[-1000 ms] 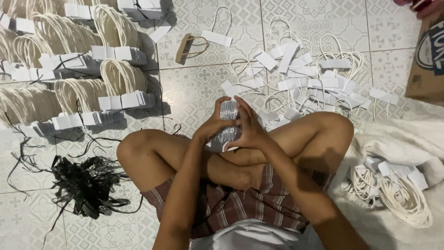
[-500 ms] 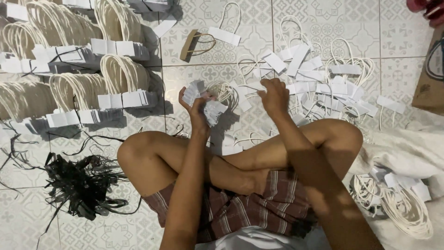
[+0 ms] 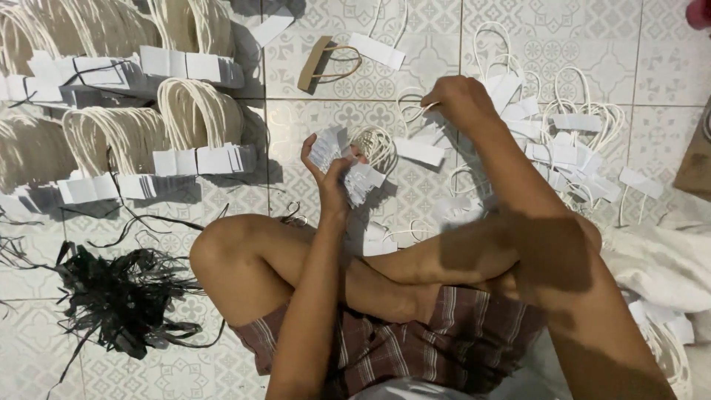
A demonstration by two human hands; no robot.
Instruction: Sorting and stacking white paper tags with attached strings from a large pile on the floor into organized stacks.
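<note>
White paper handles (image 3: 348, 159), a small stack of card strips with cord loops, sit clasped in the left hand (image 3: 329, 174), raised above the tiled floor (image 3: 326, 111) just ahead of the person's bent knee (image 3: 222, 252).

Far to the left of that stack, a tangle of black strings (image 3: 118, 296) lies on the floor, and above it rows of bundled handles (image 3: 196, 133) stand in tidy groups. Beyond the stack lies one brown handle (image 3: 322, 63).

Just right of the stack, the right hand (image 3: 459, 104) reaches into the loose pile of handles (image 3: 563, 141), its grip pinched narrow on a white cord there. Farther right of the stack, white cloth (image 3: 666, 259) lies bunched beside the leg.
</note>
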